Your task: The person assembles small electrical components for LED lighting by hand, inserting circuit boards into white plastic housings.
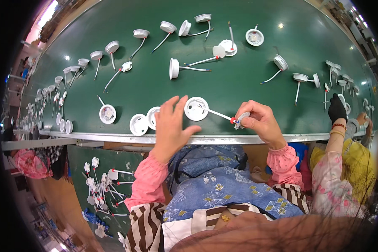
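Observation:
My right hand (263,124) pinches a small whitish piece (242,119) between thumb and fingers. From it runs a white cable (218,114) with a red ring (233,120) at the near end. The cable's bare wire tips lie over a round white cup-shaped housing (196,106) on the green table, close to its middle. Just left of that housing, my left hand (171,128) is open, fingers raised and thumb spread, holding nothing. It partly covers a second white housing (151,116); another one (138,125) sits beside that.
Several white housings with cables stand across the green table (222,88), such as one (107,114) left of me. A metal rim (214,139) runs along its near edge. Loose cabled parts (103,185) lie on a lower green surface. At right, a person's black-gloved hand (337,110) reaches in.

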`<state>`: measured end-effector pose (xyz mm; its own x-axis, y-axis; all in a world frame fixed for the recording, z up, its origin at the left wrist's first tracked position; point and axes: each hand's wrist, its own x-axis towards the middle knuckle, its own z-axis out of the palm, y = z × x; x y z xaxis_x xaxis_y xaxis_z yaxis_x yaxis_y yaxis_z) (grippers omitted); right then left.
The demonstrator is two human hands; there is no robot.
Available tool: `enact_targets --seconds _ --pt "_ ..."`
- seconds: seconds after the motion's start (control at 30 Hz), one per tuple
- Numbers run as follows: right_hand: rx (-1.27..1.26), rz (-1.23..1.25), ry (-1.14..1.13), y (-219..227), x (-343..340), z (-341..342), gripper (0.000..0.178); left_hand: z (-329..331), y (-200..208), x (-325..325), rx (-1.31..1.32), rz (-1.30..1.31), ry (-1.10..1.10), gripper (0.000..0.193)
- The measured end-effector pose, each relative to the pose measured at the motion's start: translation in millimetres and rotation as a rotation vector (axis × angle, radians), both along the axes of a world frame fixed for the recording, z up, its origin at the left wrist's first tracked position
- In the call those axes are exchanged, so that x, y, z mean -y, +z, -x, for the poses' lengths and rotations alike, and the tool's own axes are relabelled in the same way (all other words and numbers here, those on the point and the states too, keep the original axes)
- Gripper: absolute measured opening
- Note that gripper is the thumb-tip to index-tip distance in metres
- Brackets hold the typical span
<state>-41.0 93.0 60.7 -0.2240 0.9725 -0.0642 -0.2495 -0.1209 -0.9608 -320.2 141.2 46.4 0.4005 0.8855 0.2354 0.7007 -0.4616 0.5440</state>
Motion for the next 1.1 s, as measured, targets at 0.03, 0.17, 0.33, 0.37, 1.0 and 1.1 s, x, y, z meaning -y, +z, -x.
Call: enact_targets --seconds 0.03,0.17,0.33,0.37,1.0,1.1 --pt "0.063 -0.071 0.051 3 1 -2 0.013 5 10 -2 0.036 -0.086 -0.069 0.074" --pt "0.208 -0.182 0.193 24 5 0 0.009 -19 58 -14 0.161 0.039 -0.696 0.036" --pt "0.280 -0.210 0.177 31 5 3 0.014 -37 55 -18 0.404 1.058 -0.711 0.015" --pt "0.148 -0.103 0.129 28 8 6 0.016 -37 52 -12 0.396 1.062 -0.717 0.015" --pt "-0.171 0.026 -0.031 -15 17 43 0.023 -24 6 20 0.574 0.362 -0.467 0.013" --pt "-0.131 0.026 0.002 -7 19 45 0.024 -19 7 20 0.628 0.465 -0.499 0.016"
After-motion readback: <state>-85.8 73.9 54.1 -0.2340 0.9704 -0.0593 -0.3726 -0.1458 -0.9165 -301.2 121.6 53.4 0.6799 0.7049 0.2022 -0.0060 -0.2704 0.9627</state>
